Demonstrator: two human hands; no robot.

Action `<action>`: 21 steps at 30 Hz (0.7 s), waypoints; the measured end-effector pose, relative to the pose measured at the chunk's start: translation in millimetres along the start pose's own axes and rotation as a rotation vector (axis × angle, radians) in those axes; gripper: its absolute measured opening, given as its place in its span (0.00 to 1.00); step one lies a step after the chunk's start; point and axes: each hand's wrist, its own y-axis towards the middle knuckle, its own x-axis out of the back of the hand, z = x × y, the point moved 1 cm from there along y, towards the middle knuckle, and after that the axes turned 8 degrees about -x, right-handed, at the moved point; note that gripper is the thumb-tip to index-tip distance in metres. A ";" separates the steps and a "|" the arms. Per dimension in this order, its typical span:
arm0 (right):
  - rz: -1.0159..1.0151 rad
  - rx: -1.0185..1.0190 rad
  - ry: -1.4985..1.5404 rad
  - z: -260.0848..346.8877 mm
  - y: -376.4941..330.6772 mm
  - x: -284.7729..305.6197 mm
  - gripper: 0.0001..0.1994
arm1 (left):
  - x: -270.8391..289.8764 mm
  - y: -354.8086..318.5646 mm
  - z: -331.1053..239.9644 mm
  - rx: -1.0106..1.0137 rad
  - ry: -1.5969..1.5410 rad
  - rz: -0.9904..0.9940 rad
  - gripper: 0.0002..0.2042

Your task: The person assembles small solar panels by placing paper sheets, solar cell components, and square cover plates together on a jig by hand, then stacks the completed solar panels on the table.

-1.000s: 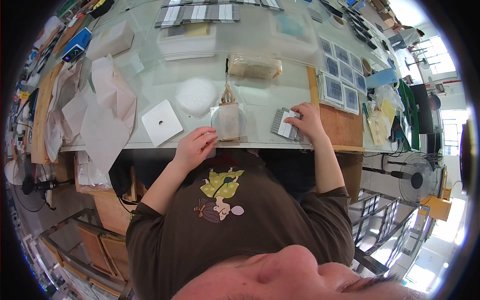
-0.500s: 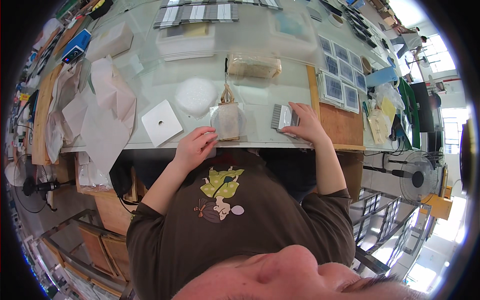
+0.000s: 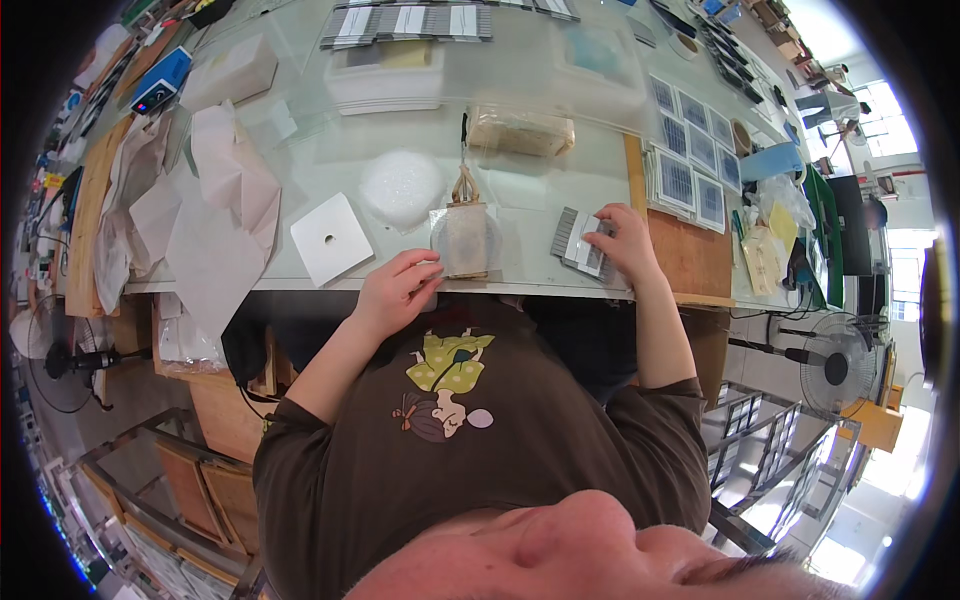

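My left hand [image 3: 400,290] is beside a small tan block [image 3: 464,240] with a cord at its back. Its fingers are loosely bent and a little apart, tips at the block's left edge, and I see nothing held. The block lies on a clear round sheet with a thin clear square over it. On the right, my right hand [image 3: 628,245] has thumb and fingers closed on the right side of a small stack of grey strips with a white band [image 3: 576,240]. What lies under those fingertips is partly hidden.
A white square tile with a centre hole [image 3: 331,240] and a white foam disc [image 3: 401,188] lie left of the block. Behind it sits a wrapped tan bundle [image 3: 522,131]. Small dark panels [image 3: 672,178] stand right; crumpled paper [image 3: 225,220] hangs over the left edge.
My right thumb and fingers have drawn closer together and shifted over the strip stack, which now lies at more of a slant. The left hand stays by the block. The whole view has shifted slightly.
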 end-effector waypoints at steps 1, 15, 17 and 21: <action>-0.010 -0.039 0.058 -0.7 0.9 0.2 0.19 | 0.5 0.0 0.0 0.000 -0.005 0.002 0.09; 0.434 -0.128 0.746 119.7 13.0 -29.2 0.09 | 3.5 -2.9 2.2 -0.009 0.009 0.009 0.06; 0.448 -0.110 0.702 132.0 17.1 -48.1 0.09 | 3.6 -2.5 1.0 -0.043 0.028 -0.025 0.06; 0.421 -0.097 0.665 139.7 25.1 -66.1 0.09 | 3.7 -1.9 -1.0 -0.056 0.061 -0.024 0.06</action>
